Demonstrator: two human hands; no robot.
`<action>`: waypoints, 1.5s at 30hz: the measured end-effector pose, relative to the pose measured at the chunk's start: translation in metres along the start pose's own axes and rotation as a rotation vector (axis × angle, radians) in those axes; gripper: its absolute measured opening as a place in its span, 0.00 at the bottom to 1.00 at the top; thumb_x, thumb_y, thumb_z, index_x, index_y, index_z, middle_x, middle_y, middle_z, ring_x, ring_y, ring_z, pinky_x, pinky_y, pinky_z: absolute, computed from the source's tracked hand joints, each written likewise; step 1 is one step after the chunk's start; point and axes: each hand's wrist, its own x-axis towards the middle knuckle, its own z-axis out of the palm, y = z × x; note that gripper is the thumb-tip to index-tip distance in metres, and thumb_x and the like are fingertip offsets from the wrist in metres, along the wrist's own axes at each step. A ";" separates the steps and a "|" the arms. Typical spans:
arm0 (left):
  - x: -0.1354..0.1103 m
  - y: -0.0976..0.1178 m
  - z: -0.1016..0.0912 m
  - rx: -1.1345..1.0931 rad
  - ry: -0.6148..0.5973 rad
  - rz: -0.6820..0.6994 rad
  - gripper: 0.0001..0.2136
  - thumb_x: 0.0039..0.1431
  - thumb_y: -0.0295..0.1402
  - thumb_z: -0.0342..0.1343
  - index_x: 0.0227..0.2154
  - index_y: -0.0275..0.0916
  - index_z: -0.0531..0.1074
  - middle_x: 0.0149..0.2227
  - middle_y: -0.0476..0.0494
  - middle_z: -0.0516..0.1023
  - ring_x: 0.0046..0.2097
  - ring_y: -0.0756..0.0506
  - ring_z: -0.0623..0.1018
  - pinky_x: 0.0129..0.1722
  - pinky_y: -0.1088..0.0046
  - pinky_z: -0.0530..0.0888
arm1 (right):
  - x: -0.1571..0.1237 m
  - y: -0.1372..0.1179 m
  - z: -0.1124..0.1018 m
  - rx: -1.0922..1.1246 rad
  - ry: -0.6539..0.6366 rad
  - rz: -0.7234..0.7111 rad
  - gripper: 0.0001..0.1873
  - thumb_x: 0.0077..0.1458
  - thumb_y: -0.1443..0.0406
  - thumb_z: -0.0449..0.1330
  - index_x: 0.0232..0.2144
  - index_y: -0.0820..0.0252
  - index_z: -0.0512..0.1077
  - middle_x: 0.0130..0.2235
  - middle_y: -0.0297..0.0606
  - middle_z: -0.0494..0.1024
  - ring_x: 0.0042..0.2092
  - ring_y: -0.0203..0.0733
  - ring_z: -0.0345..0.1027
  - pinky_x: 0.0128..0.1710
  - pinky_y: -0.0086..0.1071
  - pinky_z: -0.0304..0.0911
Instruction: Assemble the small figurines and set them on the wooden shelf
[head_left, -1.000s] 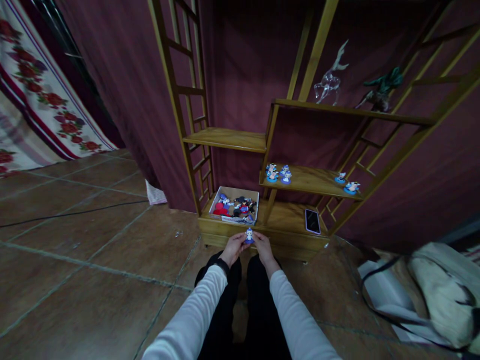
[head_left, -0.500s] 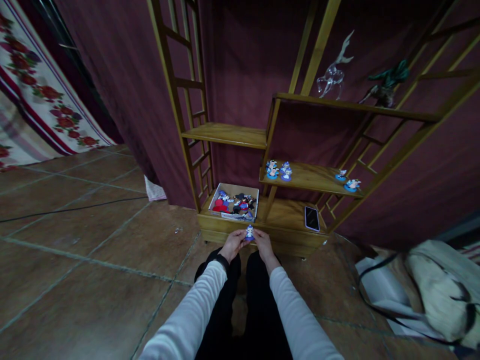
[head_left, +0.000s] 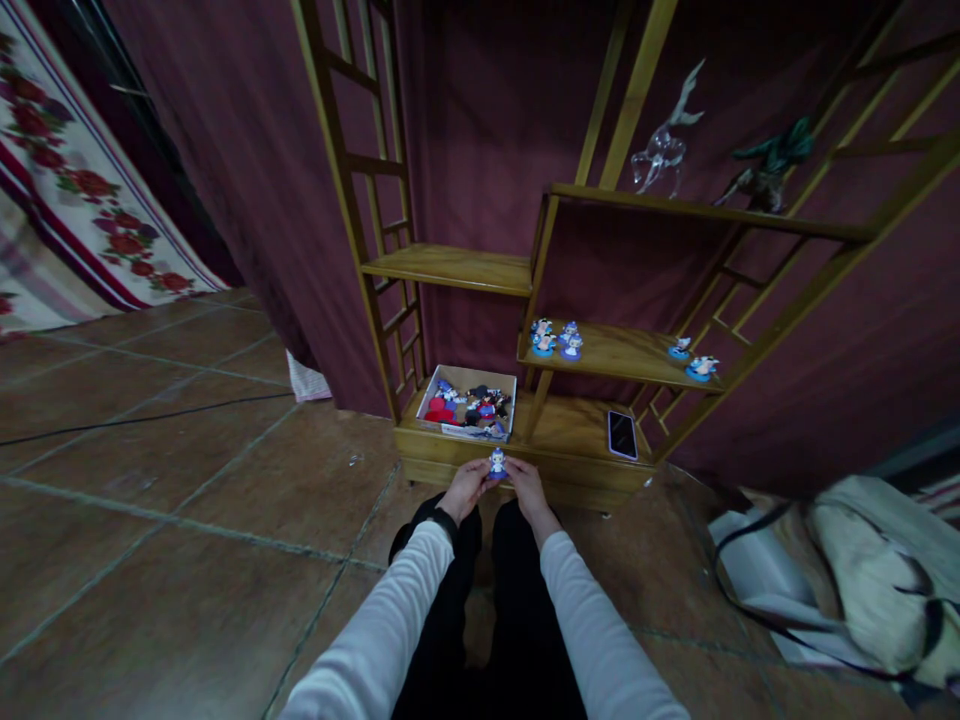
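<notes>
A small white and purple figurine (head_left: 497,463) on a purple base is held upright in front of the low shelf. My left hand (head_left: 466,487) grips its base from the left, fingers closed. From the other side, my right hand (head_left: 527,486) pinches the same base. Just beyond my hands, a cardboard box (head_left: 470,376) holds a jumble of red, black, white and purple figurines. On the middle shelf (head_left: 622,352), a cluster of several blue- and purple-based figurines (head_left: 571,346) stands at the left end, and two blue-based figurines (head_left: 702,368) stand at the right end.
A phone (head_left: 622,435) lies on the lowest board, right of the box. Above, a clear glass deer (head_left: 661,155) and a dark green figure (head_left: 772,165) stand on the upper shelf. A pale bag (head_left: 862,570) with a black strap rests on the floor at right.
The view has shifted very slightly. Both hands keep the figurine in nearly the same place, and the shelf items have not moved.
</notes>
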 end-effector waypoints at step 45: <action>0.004 -0.007 0.000 0.102 -0.027 0.097 0.06 0.47 0.31 0.61 0.24 0.31 0.75 0.28 0.40 0.77 0.31 0.49 0.75 0.34 0.73 0.72 | 0.007 0.008 0.002 -0.163 0.102 -0.038 0.12 0.40 0.61 0.58 0.27 0.60 0.77 0.31 0.37 0.79 0.34 0.42 0.70 0.39 0.34 0.63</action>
